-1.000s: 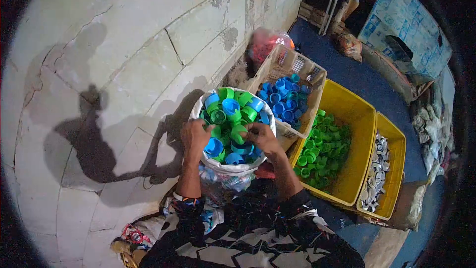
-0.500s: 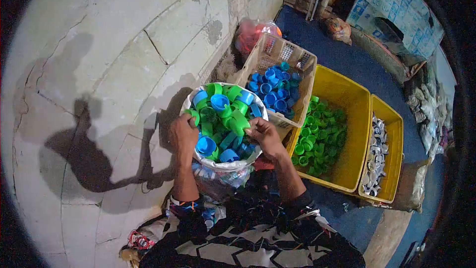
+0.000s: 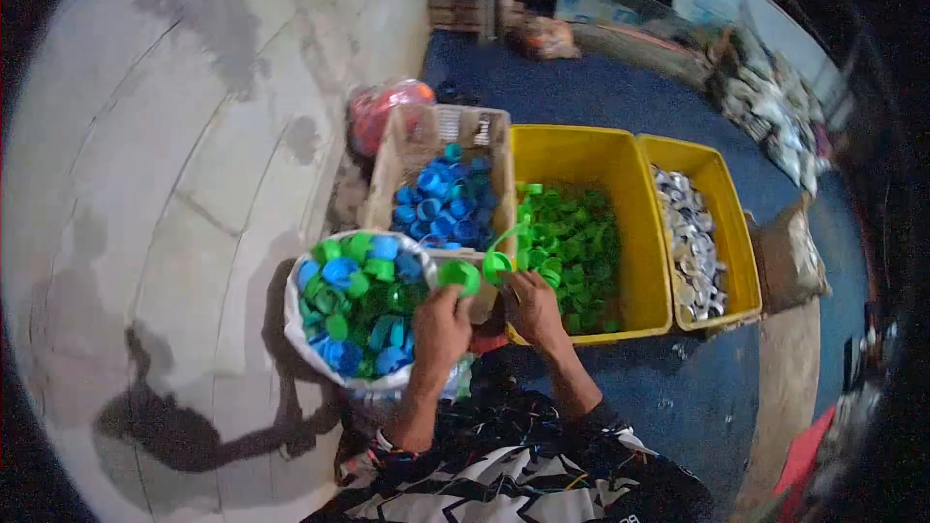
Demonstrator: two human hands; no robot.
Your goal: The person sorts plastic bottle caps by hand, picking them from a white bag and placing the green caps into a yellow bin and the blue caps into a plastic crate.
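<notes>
My left hand (image 3: 443, 329) grips a green cap (image 3: 459, 277) by its lower edge, just right of the white sack's rim. Beside it, my right hand (image 3: 533, 308) pinches another green cap (image 3: 497, 266), from which a thin green loop rises. Both hands are raised between the sack and the yellow bin. The round white sack (image 3: 294, 315) holds mixed blue and green caps (image 3: 337, 273). Behind the hands, a pale crate (image 3: 381, 196) contains blue caps (image 3: 442, 201). Green caps (image 3: 578, 257) fill part of the yellow bin (image 3: 644, 232).
A second yellow bin (image 3: 741, 257) holds white and grey caps (image 3: 690, 242). A red bag (image 3: 373, 116) leans behind the crate. The wall (image 3: 213, 174) rises on the left. Sacks (image 3: 770, 102) lie at the back right, and a brown sack (image 3: 790, 257) stands beside the bins.
The view has turned right. Both hands have left the sack's caps and moved right toward the yellow bin, each now with a green cap lifted in its fingers.
</notes>
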